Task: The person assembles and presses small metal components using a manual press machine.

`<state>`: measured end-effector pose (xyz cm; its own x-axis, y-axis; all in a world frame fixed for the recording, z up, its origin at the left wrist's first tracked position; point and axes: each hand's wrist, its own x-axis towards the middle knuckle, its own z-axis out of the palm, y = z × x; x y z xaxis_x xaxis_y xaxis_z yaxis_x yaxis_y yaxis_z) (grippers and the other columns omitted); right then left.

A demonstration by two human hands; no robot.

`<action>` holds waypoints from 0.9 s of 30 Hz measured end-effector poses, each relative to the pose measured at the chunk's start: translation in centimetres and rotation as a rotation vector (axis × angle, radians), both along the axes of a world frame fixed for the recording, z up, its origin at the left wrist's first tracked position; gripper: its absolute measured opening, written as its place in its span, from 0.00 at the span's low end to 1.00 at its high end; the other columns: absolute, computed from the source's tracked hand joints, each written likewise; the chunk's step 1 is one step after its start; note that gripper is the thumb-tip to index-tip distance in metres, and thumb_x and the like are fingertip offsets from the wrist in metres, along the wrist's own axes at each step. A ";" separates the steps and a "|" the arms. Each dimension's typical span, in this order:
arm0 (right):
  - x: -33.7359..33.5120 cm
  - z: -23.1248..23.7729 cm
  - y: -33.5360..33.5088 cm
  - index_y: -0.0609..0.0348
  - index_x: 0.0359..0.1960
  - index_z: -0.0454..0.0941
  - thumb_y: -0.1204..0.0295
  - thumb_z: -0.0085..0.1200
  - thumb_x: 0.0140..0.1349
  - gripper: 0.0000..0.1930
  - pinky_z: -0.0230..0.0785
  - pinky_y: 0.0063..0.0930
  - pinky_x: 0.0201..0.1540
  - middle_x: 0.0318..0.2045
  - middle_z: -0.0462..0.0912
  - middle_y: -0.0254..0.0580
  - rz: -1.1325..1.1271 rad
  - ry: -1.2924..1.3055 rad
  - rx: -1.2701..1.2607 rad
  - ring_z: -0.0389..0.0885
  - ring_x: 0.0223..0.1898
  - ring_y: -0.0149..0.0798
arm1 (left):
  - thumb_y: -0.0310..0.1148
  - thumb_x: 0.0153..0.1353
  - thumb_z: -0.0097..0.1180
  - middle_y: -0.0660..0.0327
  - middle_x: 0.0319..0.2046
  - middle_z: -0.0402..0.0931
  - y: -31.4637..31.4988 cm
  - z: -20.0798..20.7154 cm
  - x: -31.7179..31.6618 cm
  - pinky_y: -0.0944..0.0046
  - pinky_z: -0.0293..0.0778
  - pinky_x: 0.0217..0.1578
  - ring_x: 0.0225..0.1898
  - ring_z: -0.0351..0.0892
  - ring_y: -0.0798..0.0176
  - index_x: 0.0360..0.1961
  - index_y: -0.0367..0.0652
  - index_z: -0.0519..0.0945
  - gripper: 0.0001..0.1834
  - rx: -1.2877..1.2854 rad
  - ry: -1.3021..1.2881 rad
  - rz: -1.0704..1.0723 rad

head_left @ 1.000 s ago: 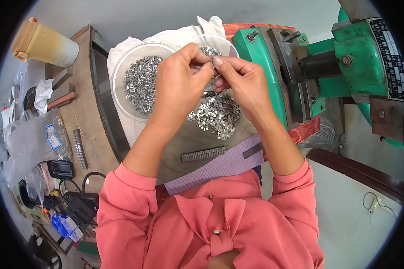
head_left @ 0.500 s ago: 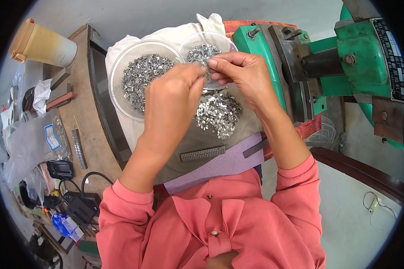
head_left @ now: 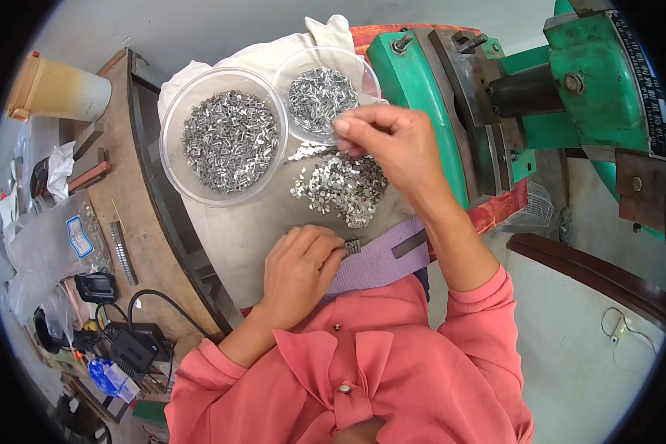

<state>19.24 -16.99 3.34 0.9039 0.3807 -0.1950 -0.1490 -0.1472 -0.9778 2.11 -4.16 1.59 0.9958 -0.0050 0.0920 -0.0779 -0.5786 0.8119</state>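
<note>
My left hand [head_left: 297, 268] lies over a slotted metal strip [head_left: 353, 247] near the front of the cloth, its fingers curled round it. Only the strip's right end shows; the rest is under the hand. Raised beside the small clear tub [head_left: 323, 99] of shiny metal pins, my right hand [head_left: 394, 144] has thumb and forefinger pinched together. Whatever sits in that pinch is too small to make out. Below the right hand is a loose heap of small flat silver pieces [head_left: 340, 189]. A larger clear tub [head_left: 229, 137] of small metal parts stands to the left.
A green machine press [head_left: 422, 111] borders the work area on the right. On the left, a wooden bench [head_left: 148, 214] carries another slotted strip [head_left: 123, 253], a plastic bag [head_left: 55, 233], a yellowish bucket [head_left: 70, 87] and a black device with a cable [head_left: 137, 348]. Purple fabric [head_left: 377, 263] hangs at the front edge.
My left hand has left the right hand and come down and toward me onto the slotted strip. The right hand stays pinched near the small tub. The view has shifted slightly.
</note>
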 end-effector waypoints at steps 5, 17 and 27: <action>-3.0 -0.5 -2.3 0.67 0.38 0.88 0.74 0.65 0.62 0.08 0.75 0.19 0.33 0.27 0.88 0.37 -0.022 0.063 -0.020 0.82 0.28 0.23 | 0.26 0.51 0.69 0.62 0.36 0.80 -0.9 -0.7 0.4 0.57 0.72 0.39 0.39 0.78 0.55 0.32 0.42 0.83 0.08 0.097 -0.049 -0.013; -6.5 -2.1 -3.4 0.64 0.37 0.88 0.76 0.67 0.60 0.05 0.73 0.19 0.32 0.30 0.88 0.36 0.012 -0.098 -0.104 0.81 0.30 0.21 | 0.26 0.50 0.68 0.67 0.34 0.79 -1.5 -0.8 0.3 0.59 0.69 0.38 0.38 0.76 0.58 0.30 0.46 0.83 0.07 0.161 -0.096 -0.043; -6.9 -3.8 -1.9 0.53 0.32 0.88 0.71 0.70 0.52 0.06 0.70 0.33 0.41 0.30 0.82 0.31 0.324 -0.777 -0.390 0.76 0.35 0.41 | 0.29 0.52 0.66 0.63 0.38 0.77 -0.9 -0.6 -0.5 0.57 0.69 0.44 0.42 0.76 0.56 0.36 0.44 0.82 0.10 0.132 -0.013 -0.061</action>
